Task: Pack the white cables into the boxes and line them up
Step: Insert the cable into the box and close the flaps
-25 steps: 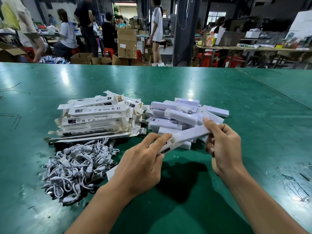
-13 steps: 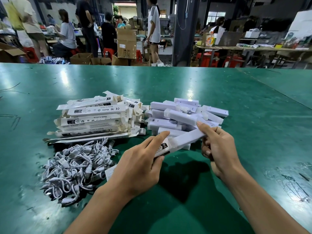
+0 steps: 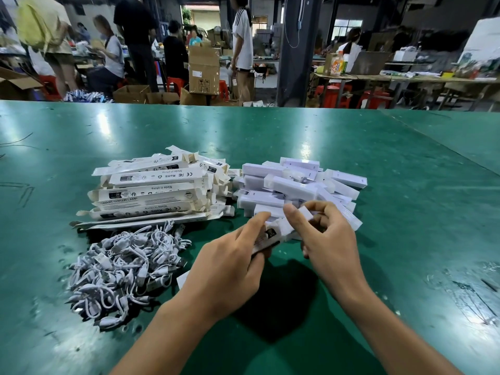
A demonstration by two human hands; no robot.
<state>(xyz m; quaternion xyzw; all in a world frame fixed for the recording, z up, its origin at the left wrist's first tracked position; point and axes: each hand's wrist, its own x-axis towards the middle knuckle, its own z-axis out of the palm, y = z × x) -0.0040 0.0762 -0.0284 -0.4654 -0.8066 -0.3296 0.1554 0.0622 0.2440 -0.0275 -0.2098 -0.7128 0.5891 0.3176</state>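
I hold one long white box (image 3: 278, 230) above the green table (image 3: 378, 163), a little in front of the heap of white boxes (image 3: 297, 185). My left hand (image 3: 230, 269) grips its near end, forefinger laid along the top. My right hand (image 3: 328, 239) pinches its far end between thumb and curled fingers. A tangle of short white cables (image 3: 121, 263) lies to the left of my left hand. Behind the cables sits a stack of flat, unfolded printed boxes (image 3: 151, 190).
The table stretches wide to the right and far side. Beyond its far edge stand cardboard cartons (image 3: 203, 70), red stools (image 3: 331, 96), a dark pillar (image 3: 295, 50) and several people at other benches.
My right hand has slid leftward along the box toward my left hand, and its fingers have curled over the far end. The box has come lower and nearer to me.
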